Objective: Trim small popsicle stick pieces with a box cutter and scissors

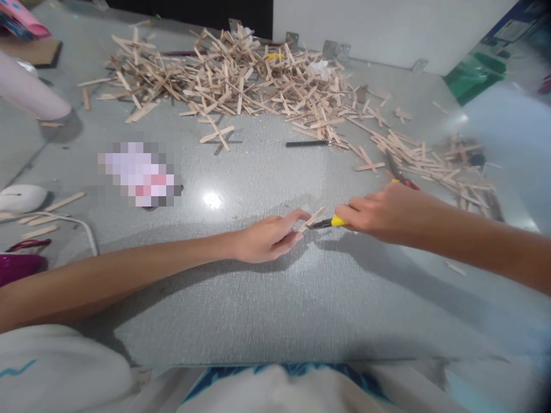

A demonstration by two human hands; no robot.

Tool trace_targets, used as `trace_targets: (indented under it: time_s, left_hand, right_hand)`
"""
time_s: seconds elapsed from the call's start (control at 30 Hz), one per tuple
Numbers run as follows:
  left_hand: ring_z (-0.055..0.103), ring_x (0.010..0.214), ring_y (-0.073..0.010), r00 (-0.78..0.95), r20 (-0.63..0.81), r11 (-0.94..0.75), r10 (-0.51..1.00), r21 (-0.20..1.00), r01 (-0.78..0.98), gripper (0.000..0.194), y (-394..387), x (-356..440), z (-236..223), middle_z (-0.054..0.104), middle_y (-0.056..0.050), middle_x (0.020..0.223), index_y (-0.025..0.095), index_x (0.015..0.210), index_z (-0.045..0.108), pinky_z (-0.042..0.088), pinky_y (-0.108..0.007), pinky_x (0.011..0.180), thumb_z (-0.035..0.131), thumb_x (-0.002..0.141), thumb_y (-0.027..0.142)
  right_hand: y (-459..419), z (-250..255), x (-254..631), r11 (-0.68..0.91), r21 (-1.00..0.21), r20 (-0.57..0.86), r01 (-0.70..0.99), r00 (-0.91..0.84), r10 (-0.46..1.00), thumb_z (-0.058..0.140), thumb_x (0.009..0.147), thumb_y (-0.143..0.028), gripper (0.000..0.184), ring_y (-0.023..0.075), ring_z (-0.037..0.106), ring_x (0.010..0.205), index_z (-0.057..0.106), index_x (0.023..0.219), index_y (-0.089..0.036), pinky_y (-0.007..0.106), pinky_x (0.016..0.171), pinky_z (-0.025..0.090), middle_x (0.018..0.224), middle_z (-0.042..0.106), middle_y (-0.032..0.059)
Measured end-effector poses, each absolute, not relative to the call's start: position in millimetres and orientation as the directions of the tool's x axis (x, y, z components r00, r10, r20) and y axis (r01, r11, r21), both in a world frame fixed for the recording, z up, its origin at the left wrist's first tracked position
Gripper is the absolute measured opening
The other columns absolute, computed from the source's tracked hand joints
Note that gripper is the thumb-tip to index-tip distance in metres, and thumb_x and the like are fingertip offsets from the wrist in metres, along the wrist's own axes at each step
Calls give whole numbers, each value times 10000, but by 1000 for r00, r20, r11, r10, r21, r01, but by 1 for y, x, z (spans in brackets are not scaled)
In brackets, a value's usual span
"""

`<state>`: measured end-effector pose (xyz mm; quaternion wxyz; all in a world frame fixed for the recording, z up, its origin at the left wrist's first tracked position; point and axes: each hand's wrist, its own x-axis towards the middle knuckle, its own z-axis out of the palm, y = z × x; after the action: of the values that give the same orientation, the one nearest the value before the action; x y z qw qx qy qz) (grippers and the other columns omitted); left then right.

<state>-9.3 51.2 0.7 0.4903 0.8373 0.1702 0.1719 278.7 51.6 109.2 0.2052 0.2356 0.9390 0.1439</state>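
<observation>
Between the fingertips and thumb of my left hand [271,238] is a short wooden craft stick [315,216], tilted up to the right. My right hand [373,213] is closed around pliers with yellow and red on the handles [338,221]. Their dark jaws [321,225] point left and meet the stick close to my left fingertips. I cannot tell whether the jaws are closed on it. Both hands are just above the grey tabletop [267,310], near its middle.
A large heap of craft sticks [241,80] lies along the back, trailing off to the right. A black pen-like tool [307,144] rests before it. On the left are a white mouse [21,198], its cable, loose sticks and a blurred-out object [140,175]. A green bin [476,77] stands back right.
</observation>
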Motion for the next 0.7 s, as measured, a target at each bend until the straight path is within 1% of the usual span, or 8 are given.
trace_targets:
  time_s: [0.17, 0.3, 0.4, 0.5, 0.6, 0.63, 0.7]
  left_hand:
    - [406, 465, -114, 887, 116, -469, 448, 875, 123, 285, 51, -9, 1, 445, 124, 624, 163, 1432, 406, 322, -233, 521, 402, 1155, 228]
    - [389, 460, -116, 893, 102, -512, 439, 845, 155, 288, 50, -9, -1, 438, 122, 627, 158, 1429, 400, 306, -247, 523, 396, 1151, 232]
    - [386, 461, -124, 894, 80, -511, 440, 841, 176, 296, 50, -9, -2, 433, 123, 620, 152, 1432, 389, 303, -253, 523, 383, 1157, 260]
    - [372, 459, -123, 895, 64, -505, 441, 843, 188, 286, 51, -9, -4, 414, 130, 612, 143, 1406, 390, 305, -255, 527, 382, 1152, 274]
    - [384, 467, -125, 889, 49, -491, 456, 847, 205, 286, 51, -9, -5, 424, 125, 618, 126, 1389, 396, 308, -259, 531, 385, 1143, 272]
    - [390, 469, -127, 889, 45, -492, 456, 845, 209, 294, 51, -9, -5, 428, 122, 621, 121, 1393, 397, 306, -260, 531, 387, 1142, 273]
    - [400, 472, -129, 894, 37, -500, 447, 839, 215, 314, 50, -9, -4, 436, 118, 626, 118, 1414, 395, 305, -261, 531, 388, 1143, 276]
  right_hand:
    - [52, 109, 277, 844, 381, -348, 376, -788, 508, 460, 942, 33, 301, 156, 413, 480, 627, 1017, -205, 341, 560, 149, 678, 651, -6]
    - [52, 113, 268, 859, 355, -402, 368, -770, 496, 511, 936, 20, 256, 148, 382, 457, 623, 973, -206, 341, 544, 149, 631, 608, -23]
    - [46, 120, 254, 845, 370, -440, 385, -729, 525, 542, 929, 29, 247, 141, 351, 440, 625, 928, -204, 341, 533, 150, 597, 580, -33]
    - [35, 125, 243, 830, 400, -408, 389, -735, 542, 536, 954, 32, 254, 141, 366, 446, 635, 903, -196, 346, 523, 153, 627, 615, -4]
    - [30, 121, 242, 792, 425, -377, 438, -710, 595, 496, 968, 37, 277, 157, 408, 468, 660, 924, -182, 349, 536, 171, 662, 653, 30]
    - [31, 118, 245, 788, 411, -399, 458, -687, 607, 497, 973, 26, 272, 164, 421, 475, 674, 951, -180, 349, 546, 177, 664, 662, 31]
    - [37, 111, 251, 797, 341, -473, 499, -642, 604, 528, 1019, -58, 211, 171, 437, 487, 697, 1007, -183, 344, 561, 183, 663, 671, 20]
